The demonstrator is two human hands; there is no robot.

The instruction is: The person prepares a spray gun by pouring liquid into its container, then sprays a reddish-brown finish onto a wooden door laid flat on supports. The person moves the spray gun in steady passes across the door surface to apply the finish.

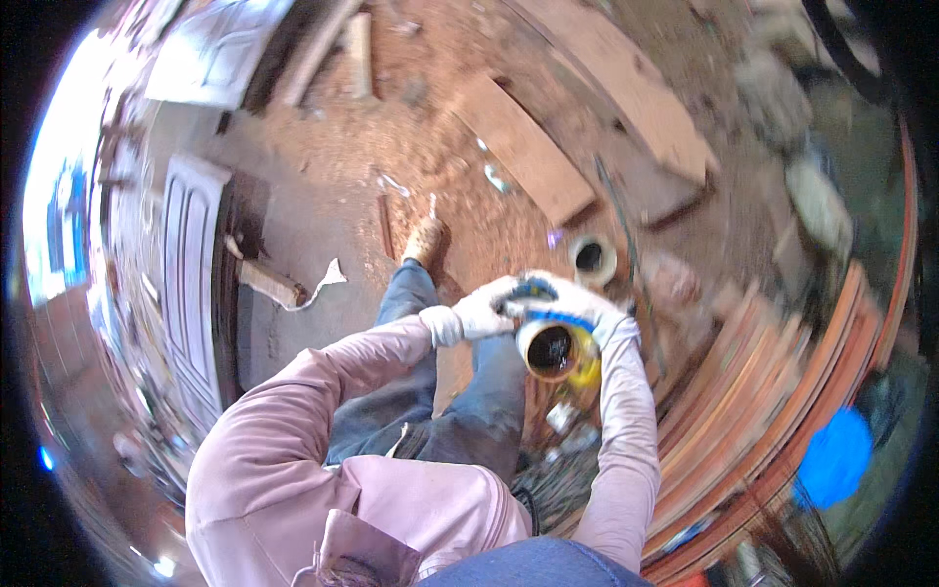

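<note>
Both my hands wear whitish gloves and meet in front of my knees. My left hand [486, 307] has its fingers curled toward the right one, around something I cannot make out. My right hand [582, 301] bends inward with curled fingers, and blue patches show at both hands; whether these are glove or a held thing is unclear. Just below my right hand is an open round can [550, 350] with dark liquid inside; I cannot tell whether the hand touches it. A yellow object [588, 364] shows beside the can, partly behind my right wrist.
A second open can [592, 259] stands beyond my right hand. Wooden boards [528, 152] lie on the sawdust-covered floor [342, 157]. Stacked planks [753, 391] curve along the right, near a blue round object [834, 457]. A panelled door [191, 284] is at the left.
</note>
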